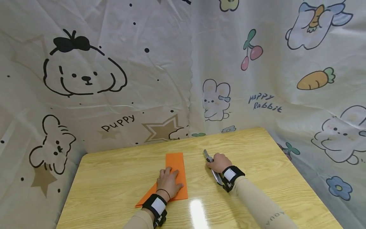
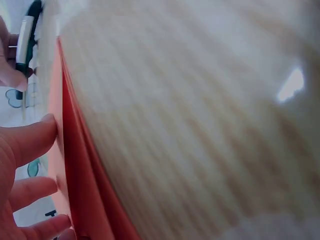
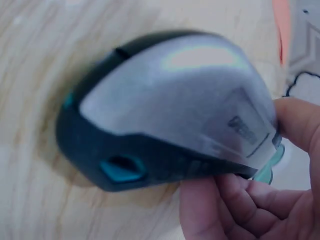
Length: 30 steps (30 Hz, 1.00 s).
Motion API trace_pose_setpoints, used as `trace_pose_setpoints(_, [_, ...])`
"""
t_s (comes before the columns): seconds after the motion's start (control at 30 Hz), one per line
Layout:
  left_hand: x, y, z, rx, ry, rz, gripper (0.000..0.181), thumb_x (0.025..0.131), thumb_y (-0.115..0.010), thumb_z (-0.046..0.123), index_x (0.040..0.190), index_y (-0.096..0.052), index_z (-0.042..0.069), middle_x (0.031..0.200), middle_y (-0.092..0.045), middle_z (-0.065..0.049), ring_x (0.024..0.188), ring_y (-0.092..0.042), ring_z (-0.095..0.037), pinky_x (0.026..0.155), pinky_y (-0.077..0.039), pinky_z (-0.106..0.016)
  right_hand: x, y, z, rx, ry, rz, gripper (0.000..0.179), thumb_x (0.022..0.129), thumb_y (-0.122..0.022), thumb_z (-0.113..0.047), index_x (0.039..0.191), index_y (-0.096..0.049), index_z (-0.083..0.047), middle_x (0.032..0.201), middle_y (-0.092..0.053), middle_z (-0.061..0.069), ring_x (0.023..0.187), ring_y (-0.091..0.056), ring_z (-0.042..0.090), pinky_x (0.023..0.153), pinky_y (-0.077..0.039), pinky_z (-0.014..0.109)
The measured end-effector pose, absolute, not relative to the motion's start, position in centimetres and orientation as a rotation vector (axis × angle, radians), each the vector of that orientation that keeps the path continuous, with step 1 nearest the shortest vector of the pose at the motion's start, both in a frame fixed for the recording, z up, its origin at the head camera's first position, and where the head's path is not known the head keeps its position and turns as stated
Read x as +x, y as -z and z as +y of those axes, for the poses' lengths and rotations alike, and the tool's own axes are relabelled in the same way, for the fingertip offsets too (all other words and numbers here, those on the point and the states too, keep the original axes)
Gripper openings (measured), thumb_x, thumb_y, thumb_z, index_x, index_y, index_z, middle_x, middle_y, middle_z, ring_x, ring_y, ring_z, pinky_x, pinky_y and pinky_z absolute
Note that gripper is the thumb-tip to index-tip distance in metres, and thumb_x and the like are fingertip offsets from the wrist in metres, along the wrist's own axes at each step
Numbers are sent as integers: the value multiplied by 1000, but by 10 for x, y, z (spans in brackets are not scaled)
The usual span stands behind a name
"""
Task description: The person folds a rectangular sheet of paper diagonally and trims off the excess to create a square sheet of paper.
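Observation:
A folded sheet of orange paper (image 1: pixel 175 159) lies on the table, with a slanting flap (image 1: pixel 147 197) out to the lower left. My left hand (image 1: pixel 168 183) rests on it with spread fingers; in the left wrist view, fingertips (image 2: pixel 47 120) touch the paper, whose layers stand slightly apart at the edge. To the right, my right hand (image 1: pixel 220 163) grips a utility knife (image 1: pixel 210 159), its blade showing at the far end. The right wrist view has the knife's silver and black body (image 3: pixel 175 95) up close, held between thumb and fingers.
The wood-grain table (image 1: pixel 114 171) reaches back to a hanging cloth (image 1: pixel 160 63) with puppy and rabbit drawings. More cloth hangs along the left and right sides. A bright light reflection (image 1: pixel 198 213) shows near the front of the table.

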State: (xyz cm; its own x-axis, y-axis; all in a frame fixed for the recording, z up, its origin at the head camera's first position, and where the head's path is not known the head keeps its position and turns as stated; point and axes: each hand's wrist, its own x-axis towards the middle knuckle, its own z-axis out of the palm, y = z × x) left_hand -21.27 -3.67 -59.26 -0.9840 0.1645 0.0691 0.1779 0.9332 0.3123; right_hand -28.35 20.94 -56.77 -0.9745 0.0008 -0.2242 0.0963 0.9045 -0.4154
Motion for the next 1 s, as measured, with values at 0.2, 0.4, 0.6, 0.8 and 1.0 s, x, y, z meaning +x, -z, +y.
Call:
trace_pose_setpoints(0.2, [-211,595,-38,-187,615,-2970,63,64,-77,41,116,-58,12,129,-35,-21,107,-33,-40,79,-38,-48,-283,565,224,71,786,2853,46,76,-65,-36,42,-44,-14,38,-38,-6,35,-39,10,34,-29,23])
trace_pose_setpoints(0.4, [-212,597,-41,-153,657,-2981,60,66,-76,39,115,-58,9,128,-35,-24,107,-32,-40,84,-33,-46,-286,567,240,65,786,2837,47,82,-60,-33,41,-48,-15,36,-38,-7,32,-38,9,33,-28,22])
trace_pose_setpoints(0.6, [-213,595,-44,-124,711,-2962,58,73,-71,37,118,-54,5,122,-40,-25,105,-35,-40,83,-34,-46,-288,568,255,74,743,2897,45,82,-60,-30,43,-43,-15,38,-29,-7,32,-27,9,33,-20,22])
trace_pose_setpoints(0.8, [-212,591,-45,-99,785,-2946,61,74,-71,33,123,-50,3,118,-43,-22,101,-38,-37,82,-36,-45,-285,569,262,130,645,2914,38,82,-59,-29,50,-49,-12,41,-40,-3,33,-37,11,32,-28,24])
trace_pose_setpoints(1.0, [-207,590,-47,-142,734,-2937,62,74,-71,32,124,-49,3,113,-46,-20,99,-41,-35,81,-38,-43,-280,564,259,170,514,2946,31,83,-58,-33,62,-57,-9,52,-52,3,41,-48,17,36,-34,29])
